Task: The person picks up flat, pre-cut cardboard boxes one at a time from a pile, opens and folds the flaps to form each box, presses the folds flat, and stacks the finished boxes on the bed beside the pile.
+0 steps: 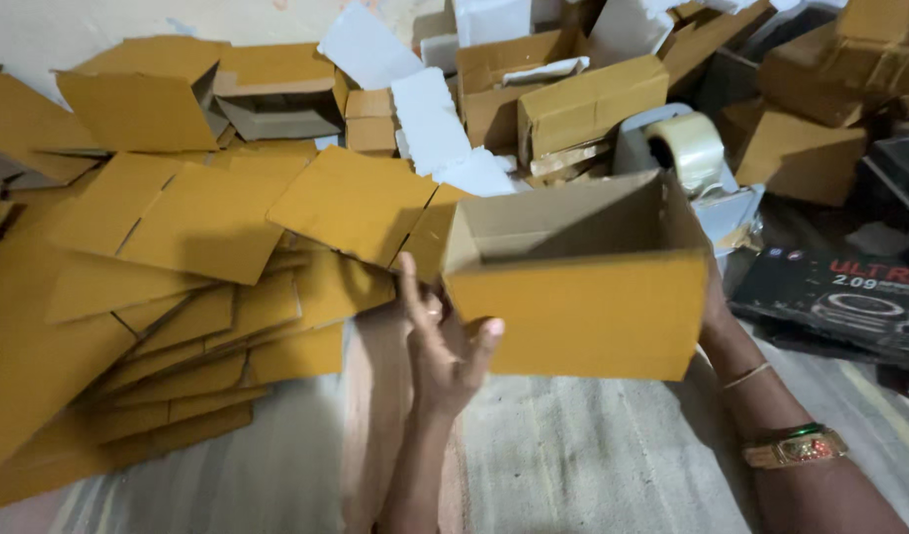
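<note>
Head view: left hand (445, 341) fingers spread loose at open box (578, 277) left wall, right hand (714, 307) mostly hidden behind right wall, grip unclear; box erected, likely next needs tape dispenser (687, 158).

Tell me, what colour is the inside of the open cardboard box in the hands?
Pale greyish brown inside the open mustard-yellow cardboard box, clearest in the head view.
</note>
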### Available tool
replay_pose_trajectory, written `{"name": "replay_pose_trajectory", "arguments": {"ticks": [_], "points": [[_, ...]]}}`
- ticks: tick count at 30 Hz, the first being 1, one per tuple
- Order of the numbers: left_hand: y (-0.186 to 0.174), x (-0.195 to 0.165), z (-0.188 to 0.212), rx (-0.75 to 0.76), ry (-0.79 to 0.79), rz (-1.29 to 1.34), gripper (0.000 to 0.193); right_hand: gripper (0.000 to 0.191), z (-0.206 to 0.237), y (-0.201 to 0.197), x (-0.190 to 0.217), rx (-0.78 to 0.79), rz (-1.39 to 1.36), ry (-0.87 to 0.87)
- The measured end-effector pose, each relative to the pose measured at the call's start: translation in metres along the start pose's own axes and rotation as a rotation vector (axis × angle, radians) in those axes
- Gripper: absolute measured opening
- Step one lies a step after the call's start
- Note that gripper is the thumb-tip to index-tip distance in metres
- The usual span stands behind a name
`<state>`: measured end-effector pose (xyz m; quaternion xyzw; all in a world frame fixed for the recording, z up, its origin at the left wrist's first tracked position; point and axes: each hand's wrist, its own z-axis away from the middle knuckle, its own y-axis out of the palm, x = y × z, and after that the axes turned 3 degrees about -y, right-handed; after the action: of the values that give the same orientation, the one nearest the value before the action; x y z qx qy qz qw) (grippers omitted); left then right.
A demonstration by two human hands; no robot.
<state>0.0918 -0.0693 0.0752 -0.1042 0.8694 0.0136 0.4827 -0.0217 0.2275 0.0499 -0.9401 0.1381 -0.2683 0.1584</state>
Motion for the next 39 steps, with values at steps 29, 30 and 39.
{"name": "replay_pose_trajectory", "arguments": {"ticks": [29, 30, 39], "points": [[0.001, 0.009, 0.01, -0.034, 0.33, -0.12, 0.069, 0.075, -0.028, -0.015, 0.051, -0.024, -0.654, 0.63], [0.001, 0.008, 0.01, -0.033, 0.333, -0.154, 0.069, 0.076, -0.029, -0.018, 0.049, -0.038, -0.615, 0.599], [0.0, 0.001, 0.008, -0.025, 0.295, -0.093, 0.068, 0.034, -0.054, -0.044, 0.076, 0.194, -0.015, 0.179]]}}
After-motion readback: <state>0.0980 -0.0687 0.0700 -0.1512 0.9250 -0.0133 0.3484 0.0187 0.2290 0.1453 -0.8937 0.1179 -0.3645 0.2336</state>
